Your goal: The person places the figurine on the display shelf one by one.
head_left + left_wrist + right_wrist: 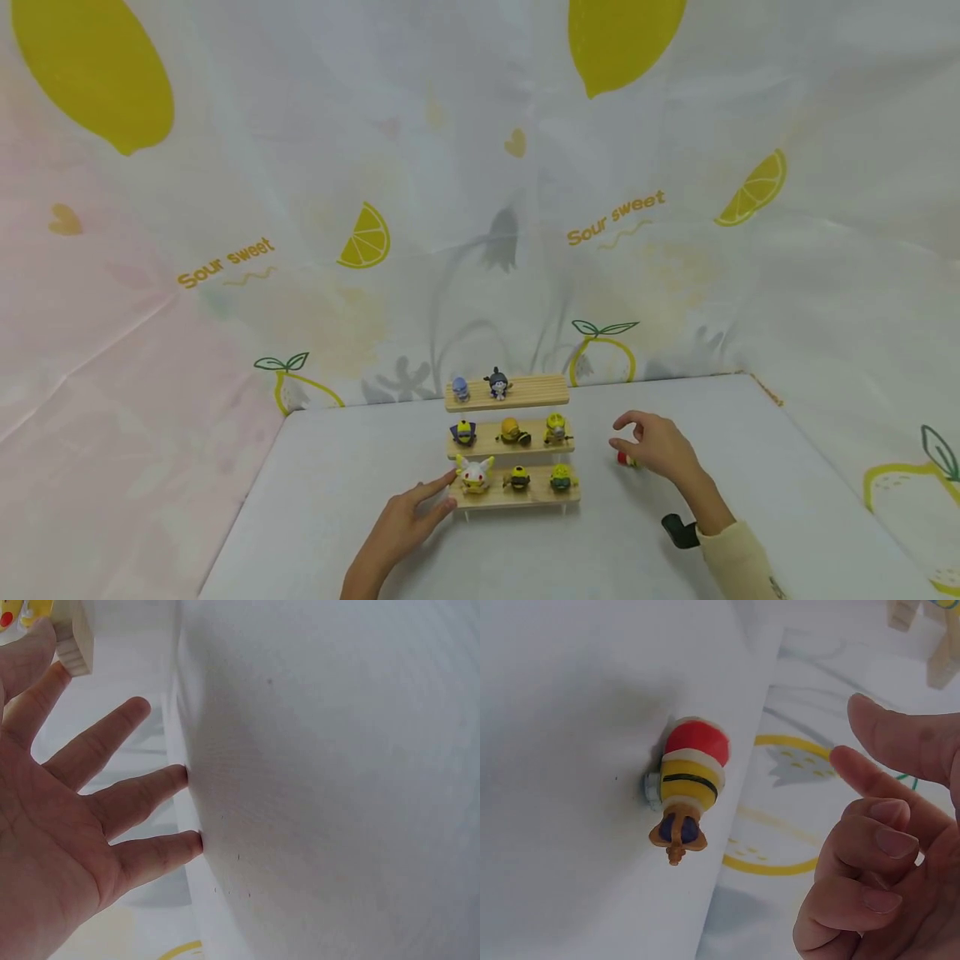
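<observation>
A three-tier wooden display stand (513, 497) holds several small figurines. My left hand (402, 527) is at the left end of its lowest tier, fingers spread and nearly straight. In the left wrist view, the thumb and index fingertip touch the board's end (73, 652), while two other fingertips touch the white tabletop. A white figurine with yellow ears (474, 475) stands beside that hand. My right hand (660, 447) hovers right of the stand, fingers bent and holding nothing. Near it, a red-and-yellow figurine (692, 776) with a brown end is on the tabletop, apart from the fingers.
The top tier (540, 392) bears two figurines, a pale blue one (461, 389) and a dark-haired one (498, 384). Yellow figurines, such as the goggled one (556, 428), stand on the lower tiers. A dark curved object (678, 531) shows by the right wrist. Lemon-print cloth (465, 200) hangs behind the table.
</observation>
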Tool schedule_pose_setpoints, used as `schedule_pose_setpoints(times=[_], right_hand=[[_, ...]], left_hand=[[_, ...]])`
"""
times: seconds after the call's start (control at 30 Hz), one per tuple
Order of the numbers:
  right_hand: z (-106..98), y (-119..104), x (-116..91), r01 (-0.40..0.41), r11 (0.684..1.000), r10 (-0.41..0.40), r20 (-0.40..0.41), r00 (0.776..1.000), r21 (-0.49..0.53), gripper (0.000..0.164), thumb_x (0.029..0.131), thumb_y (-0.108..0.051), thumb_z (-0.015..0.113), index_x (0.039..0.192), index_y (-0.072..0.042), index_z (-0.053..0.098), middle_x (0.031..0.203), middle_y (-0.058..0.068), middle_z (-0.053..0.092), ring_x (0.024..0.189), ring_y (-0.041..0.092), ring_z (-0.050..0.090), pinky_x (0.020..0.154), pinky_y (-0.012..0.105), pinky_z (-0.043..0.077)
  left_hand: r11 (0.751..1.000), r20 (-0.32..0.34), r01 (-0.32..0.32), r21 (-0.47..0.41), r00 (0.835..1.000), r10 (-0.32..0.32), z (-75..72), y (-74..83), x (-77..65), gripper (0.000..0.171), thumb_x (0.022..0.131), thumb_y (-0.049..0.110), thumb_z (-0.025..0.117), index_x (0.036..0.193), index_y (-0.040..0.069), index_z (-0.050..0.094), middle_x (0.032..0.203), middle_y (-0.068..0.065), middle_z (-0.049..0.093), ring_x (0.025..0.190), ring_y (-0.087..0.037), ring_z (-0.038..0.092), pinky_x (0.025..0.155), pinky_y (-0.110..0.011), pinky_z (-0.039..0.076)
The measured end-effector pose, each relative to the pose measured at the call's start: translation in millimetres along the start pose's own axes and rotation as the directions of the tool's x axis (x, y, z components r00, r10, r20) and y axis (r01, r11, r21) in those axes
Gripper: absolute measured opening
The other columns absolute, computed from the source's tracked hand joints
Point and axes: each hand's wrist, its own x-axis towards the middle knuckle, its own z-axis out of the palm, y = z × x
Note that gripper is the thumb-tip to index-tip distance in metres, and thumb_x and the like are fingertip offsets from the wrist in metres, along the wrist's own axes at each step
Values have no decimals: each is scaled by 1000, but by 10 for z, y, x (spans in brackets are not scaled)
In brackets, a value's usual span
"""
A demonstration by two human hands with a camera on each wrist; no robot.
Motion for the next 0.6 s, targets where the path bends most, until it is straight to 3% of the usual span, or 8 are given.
schedule_pose_setpoints(times=[0.4, 0.6], right_hand=[[55, 195, -116, -64, 994, 67, 28, 997, -91, 23, 82, -17, 76, 103, -9, 70, 75, 2, 52, 61, 17, 47, 48, 30, 38], [52, 255, -160, -72, 991, 76, 27, 997, -110, 21, 80, -14, 77, 98, -8, 69, 70, 1, 51, 60, 17, 45, 48, 29, 36]], left_hand=[[1000, 19, 1, -29, 1000, -1, 8, 13, 1, 50, 93, 53, 61, 136, 26, 62, 133, -3, 62, 123, -45, 53, 106, -58, 39], [999, 12, -17, -27, 1000, 18, 1, 3, -8, 48, 94, 50, 62, 135, 25, 63, 132, -3, 63, 122, -43, 55, 105, -59, 40]])
